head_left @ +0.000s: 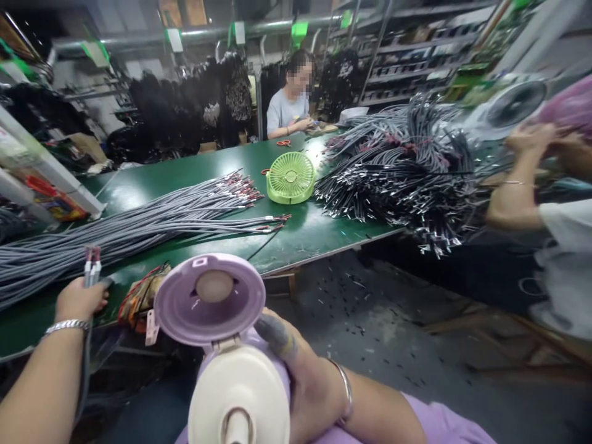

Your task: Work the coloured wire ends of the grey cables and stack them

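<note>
My left hand (79, 300) is closed around a few grey cables (86, 351), whose white-sleeved ends with reddish wires stick up above the fist. Close to the camera, my right hand (308, 376) grips a purple water bottle (216, 385) from its right side. The bottle's purple lid (182, 317) is flipped up, and a cream top with a spout faces me. The bottle's lower body is out of sight. Beyond my left hand, a long bundle of grey cables (152, 222) lies on the green table (240, 157).
A green fan (291, 177) stands mid-table, with orange scissors (283, 142) behind it. To the right rises a large cable heap (393, 166). One person (284, 111) sits across the table; another person's arm (515, 197) reaches in at right. Scraps litter the floor (342, 320).
</note>
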`<state>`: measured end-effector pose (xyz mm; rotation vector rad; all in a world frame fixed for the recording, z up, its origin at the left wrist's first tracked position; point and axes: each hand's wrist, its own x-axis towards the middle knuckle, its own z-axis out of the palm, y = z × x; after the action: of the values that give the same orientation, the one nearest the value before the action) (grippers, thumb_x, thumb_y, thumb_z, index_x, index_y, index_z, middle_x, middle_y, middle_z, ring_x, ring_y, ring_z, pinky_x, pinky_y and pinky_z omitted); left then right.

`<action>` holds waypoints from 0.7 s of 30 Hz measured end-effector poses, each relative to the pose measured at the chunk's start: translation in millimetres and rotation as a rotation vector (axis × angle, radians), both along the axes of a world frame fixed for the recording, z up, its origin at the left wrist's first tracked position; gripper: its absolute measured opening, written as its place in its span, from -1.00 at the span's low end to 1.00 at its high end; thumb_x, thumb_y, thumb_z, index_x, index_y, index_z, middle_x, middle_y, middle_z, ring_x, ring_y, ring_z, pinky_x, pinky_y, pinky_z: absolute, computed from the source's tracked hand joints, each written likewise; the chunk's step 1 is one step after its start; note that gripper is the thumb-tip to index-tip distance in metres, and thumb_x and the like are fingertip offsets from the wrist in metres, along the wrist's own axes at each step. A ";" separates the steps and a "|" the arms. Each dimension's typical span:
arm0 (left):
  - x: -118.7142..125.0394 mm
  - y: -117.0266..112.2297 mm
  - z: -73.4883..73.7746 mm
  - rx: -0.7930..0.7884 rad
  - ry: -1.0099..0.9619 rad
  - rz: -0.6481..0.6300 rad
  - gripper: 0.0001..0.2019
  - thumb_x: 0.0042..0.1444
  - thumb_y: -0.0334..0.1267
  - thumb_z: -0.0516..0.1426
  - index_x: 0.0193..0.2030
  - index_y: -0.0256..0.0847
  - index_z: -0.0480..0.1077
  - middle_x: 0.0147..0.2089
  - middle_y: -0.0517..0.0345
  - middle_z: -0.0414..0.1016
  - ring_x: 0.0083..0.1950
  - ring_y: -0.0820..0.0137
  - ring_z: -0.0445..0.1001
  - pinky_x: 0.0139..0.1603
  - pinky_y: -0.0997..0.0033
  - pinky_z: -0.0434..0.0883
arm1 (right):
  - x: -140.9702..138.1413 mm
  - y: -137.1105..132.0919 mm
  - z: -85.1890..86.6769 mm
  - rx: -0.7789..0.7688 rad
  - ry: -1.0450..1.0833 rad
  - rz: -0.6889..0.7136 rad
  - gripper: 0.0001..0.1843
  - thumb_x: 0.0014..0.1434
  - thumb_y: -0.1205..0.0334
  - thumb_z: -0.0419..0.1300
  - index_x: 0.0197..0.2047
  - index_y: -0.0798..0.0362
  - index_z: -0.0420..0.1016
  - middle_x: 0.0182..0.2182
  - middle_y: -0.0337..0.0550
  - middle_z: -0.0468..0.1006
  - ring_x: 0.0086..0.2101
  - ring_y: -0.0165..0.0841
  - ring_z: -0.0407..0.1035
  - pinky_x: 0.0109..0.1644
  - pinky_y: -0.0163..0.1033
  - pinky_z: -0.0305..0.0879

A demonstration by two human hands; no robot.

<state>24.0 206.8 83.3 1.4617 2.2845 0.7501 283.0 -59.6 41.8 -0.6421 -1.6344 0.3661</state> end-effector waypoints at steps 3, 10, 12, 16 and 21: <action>2.5 -6.8 11.1 -0.046 -0.012 -0.060 -0.82 -0.16 -0.33 0.18 -0.62 -0.13 0.23 -0.78 0.34 0.25 -0.66 0.35 0.39 -0.69 0.52 0.30 | -1.2 -1.3 -4.6 -0.006 0.029 -0.022 0.26 -0.19 -0.30 0.38 0.43 -0.20 -0.20 0.20 -0.07 0.29 0.13 -0.17 0.29 0.23 -0.14 0.18; -8.7 3.0 2.6 -0.048 0.004 -0.118 -0.90 -0.17 -0.45 0.10 -0.56 -0.19 0.26 -0.78 0.33 0.29 -0.69 0.39 0.36 -0.67 0.54 0.28 | -2.4 -9.4 -9.2 -0.117 0.101 -0.005 0.28 -0.27 -0.20 0.47 0.41 -0.27 -0.14 0.20 -0.07 0.30 0.11 -0.11 0.33 0.22 -0.05 0.20; -9.5 4.0 1.2 -0.051 -0.003 -0.125 -0.90 -0.16 -0.44 0.11 -0.56 -0.19 0.27 -0.78 0.32 0.30 -0.69 0.39 0.36 -0.66 0.53 0.29 | -2.5 -11.7 -12.3 -0.177 0.081 0.012 0.30 -0.27 -0.17 0.48 0.41 -0.24 -0.17 0.22 -0.02 0.29 0.12 -0.09 0.32 0.21 -0.04 0.22; -11.9 5.4 -1.9 -0.044 0.003 -0.102 -0.88 -0.13 -0.44 0.12 -0.55 -0.18 0.25 -0.78 0.33 0.29 -0.68 0.41 0.36 -0.66 0.56 0.28 | -1.6 -15.9 -20.2 -0.292 -0.002 0.025 0.33 -0.23 -0.14 0.46 0.43 -0.07 -0.24 0.16 0.07 0.38 0.10 -0.10 0.36 0.18 -0.10 0.26; -31.1 30.4 -28.9 -0.008 0.004 -0.155 -0.89 -0.10 -0.34 0.17 -0.46 -0.18 0.28 -0.72 0.33 0.35 -0.64 0.42 0.40 -0.62 0.55 0.34 | 1.6 -21.7 -32.5 -0.298 -0.053 -0.043 0.40 -0.22 -0.09 0.48 0.44 -0.11 -0.38 0.18 0.06 0.37 0.14 -0.08 0.33 0.19 -0.07 0.26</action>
<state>-7.1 237.2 54.4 1.6157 2.1444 0.6922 284.7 -81.2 9.4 -0.9155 -1.6273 0.5713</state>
